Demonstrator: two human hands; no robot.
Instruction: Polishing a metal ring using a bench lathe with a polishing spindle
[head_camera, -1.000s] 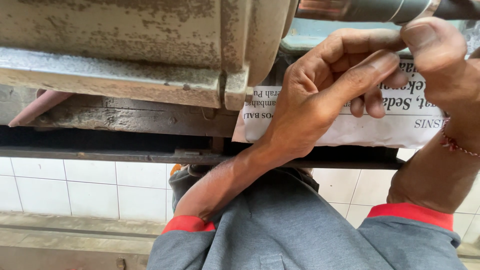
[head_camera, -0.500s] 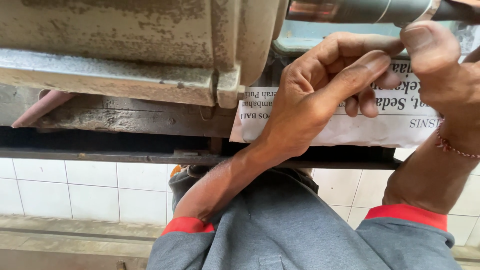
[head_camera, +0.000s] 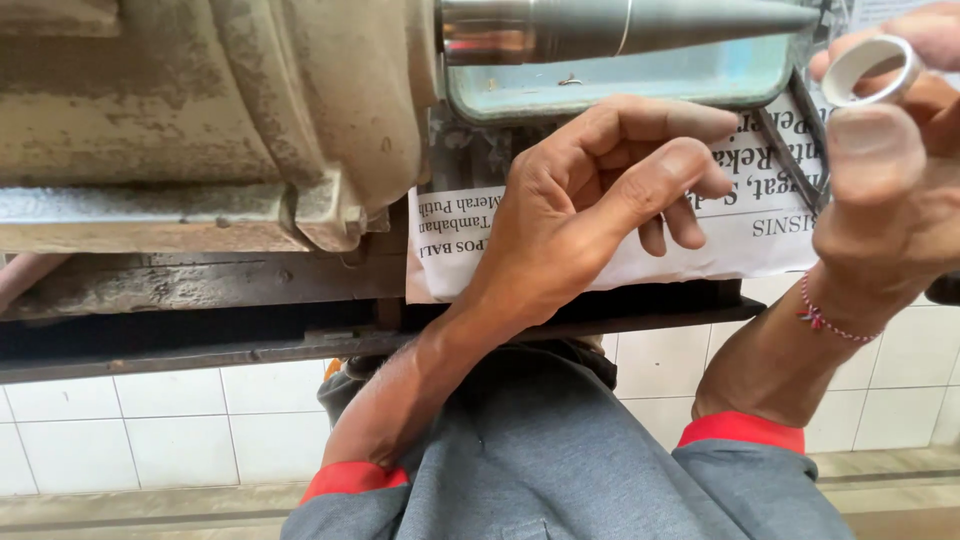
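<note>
My right hand (head_camera: 890, 190) holds a silver metal ring (head_camera: 868, 70) between thumb and fingers at the upper right, just beyond the pointed tip of a polished tapered steel mandrel (head_camera: 620, 28). The mandrel sticks out sideways from a worn grey machine housing (head_camera: 200, 120). My left hand (head_camera: 590, 210) hovers below the mandrel with fingers loosely curled and apart, holding nothing. A red thread bracelet is on my right wrist.
A glass-like tray (head_camera: 620, 85) sits under the mandrel. A sheet of printed newspaper (head_camera: 450, 250) lies on the dark metal bench edge (head_camera: 200, 340). Thin metal rods (head_camera: 790, 150) rest near the tip. White wall tiles (head_camera: 150, 440) are below.
The view has tilted so the whole mandrel shows. My right hand has drawn the ring off past the mandrel tip to the right. My left hand has eased its fingers apart.
</note>
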